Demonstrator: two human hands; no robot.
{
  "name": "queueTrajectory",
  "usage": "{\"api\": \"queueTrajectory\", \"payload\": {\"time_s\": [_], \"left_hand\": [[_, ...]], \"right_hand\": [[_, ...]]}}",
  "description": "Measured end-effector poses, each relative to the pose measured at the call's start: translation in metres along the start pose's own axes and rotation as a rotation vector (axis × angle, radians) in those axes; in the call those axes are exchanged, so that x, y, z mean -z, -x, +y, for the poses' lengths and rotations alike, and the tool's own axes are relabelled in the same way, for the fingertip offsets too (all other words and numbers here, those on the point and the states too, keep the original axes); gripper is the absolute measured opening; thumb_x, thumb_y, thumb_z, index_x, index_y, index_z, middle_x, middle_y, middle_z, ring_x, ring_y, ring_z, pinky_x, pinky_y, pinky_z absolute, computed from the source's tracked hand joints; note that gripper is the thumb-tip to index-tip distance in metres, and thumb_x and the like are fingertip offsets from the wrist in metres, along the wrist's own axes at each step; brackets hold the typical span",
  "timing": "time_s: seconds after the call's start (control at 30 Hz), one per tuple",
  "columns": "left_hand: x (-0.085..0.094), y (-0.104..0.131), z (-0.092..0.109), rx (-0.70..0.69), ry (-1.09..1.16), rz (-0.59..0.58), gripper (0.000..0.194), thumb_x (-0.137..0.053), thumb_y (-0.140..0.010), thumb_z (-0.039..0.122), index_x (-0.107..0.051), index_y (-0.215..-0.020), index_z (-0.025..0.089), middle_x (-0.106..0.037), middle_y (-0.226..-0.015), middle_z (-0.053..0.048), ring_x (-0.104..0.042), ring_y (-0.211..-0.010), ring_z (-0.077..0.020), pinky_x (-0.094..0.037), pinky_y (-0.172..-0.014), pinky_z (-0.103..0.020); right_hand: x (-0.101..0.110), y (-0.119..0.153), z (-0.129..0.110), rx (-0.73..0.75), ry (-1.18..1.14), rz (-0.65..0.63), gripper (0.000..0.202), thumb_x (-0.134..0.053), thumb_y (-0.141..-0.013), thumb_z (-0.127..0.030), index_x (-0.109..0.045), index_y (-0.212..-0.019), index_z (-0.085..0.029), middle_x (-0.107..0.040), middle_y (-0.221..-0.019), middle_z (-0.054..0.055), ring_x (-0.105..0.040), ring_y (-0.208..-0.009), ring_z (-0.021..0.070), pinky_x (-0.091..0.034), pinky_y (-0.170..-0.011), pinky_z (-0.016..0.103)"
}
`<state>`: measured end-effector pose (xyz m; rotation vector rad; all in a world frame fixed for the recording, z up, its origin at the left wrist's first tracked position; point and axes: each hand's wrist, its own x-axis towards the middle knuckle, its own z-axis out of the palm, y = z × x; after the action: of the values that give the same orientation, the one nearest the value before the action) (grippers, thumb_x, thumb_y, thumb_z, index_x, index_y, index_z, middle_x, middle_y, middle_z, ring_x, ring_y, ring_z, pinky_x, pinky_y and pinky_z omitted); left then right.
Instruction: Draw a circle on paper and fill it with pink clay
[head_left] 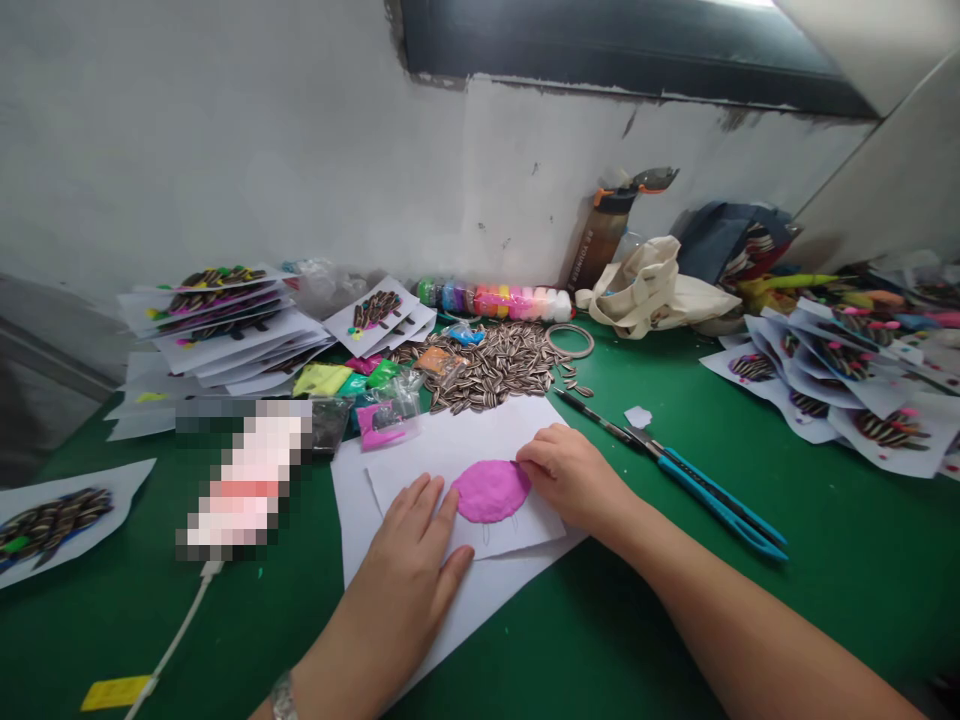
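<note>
A flat pink clay oval lies on a white sheet, with small pencil outlines showing below it. My left hand rests on the sheet with its fingers spread, fingertips by the oval's left edge. At the oval's right edge, my right hand has its thumb and fingers pinched together; a small dark tip shows at the fingertips, too small to name. More white paper lies under the sheet. Behind it is a pile of striped sunflower seeds.
Clay packets lie left of the seeds. A pen and blue cutter lie on the right. Stacked seed pictures stand left, others right. A tape roll, cloth bag and bottle are behind.
</note>
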<state>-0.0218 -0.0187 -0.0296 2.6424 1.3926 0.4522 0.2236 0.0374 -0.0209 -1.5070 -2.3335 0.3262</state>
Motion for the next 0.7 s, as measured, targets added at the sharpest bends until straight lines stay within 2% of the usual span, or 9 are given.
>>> {"api": "queueTrajectory", "payload": {"time_s": [0.17, 0.3, 0.7], "left_hand": [[0.0, 0.0, 0.001, -0.008, -0.048, -0.004, 0.048, -0.046, -0.094, 0.038, -0.052, -0.133, 0.012, -0.051, -0.14, -0.017, -0.043, -0.132, -0.0343, -0.044, -0.104, -0.051], [0.0, 0.0, 0.001, -0.012, -0.061, -0.013, 0.048, -0.045, -0.094, 0.038, -0.054, -0.132, 0.011, -0.051, -0.139, -0.018, -0.043, -0.132, -0.0346, -0.044, -0.104, -0.052], [0.001, -0.002, 0.001, -0.014, -0.06, -0.004, 0.047, -0.045, -0.094, 0.038, -0.054, -0.132, 0.012, -0.052, -0.139, -0.016, -0.044, -0.131, -0.0331, -0.046, -0.103, -0.051]], "right_hand": [[0.004, 0.001, -0.003, -0.067, 0.07, -0.022, 0.019, -0.056, -0.086, -0.013, -0.071, -0.077, -0.02, -0.063, -0.074, 0.003, -0.053, -0.079, 0.0173, -0.031, -0.069, 0.029], [0.006, 0.002, -0.005, -0.058, 0.079, -0.037, 0.018, -0.056, -0.086, -0.013, -0.07, -0.077, -0.021, -0.064, -0.073, 0.003, -0.054, -0.08, 0.0176, -0.03, -0.067, 0.029], [0.003, 0.006, -0.012, -0.166, 0.16, -0.001, 0.018, -0.056, -0.084, -0.015, -0.067, -0.072, -0.023, -0.063, -0.071, 0.003, -0.054, -0.075, 0.0176, -0.026, -0.062, 0.03]]}}
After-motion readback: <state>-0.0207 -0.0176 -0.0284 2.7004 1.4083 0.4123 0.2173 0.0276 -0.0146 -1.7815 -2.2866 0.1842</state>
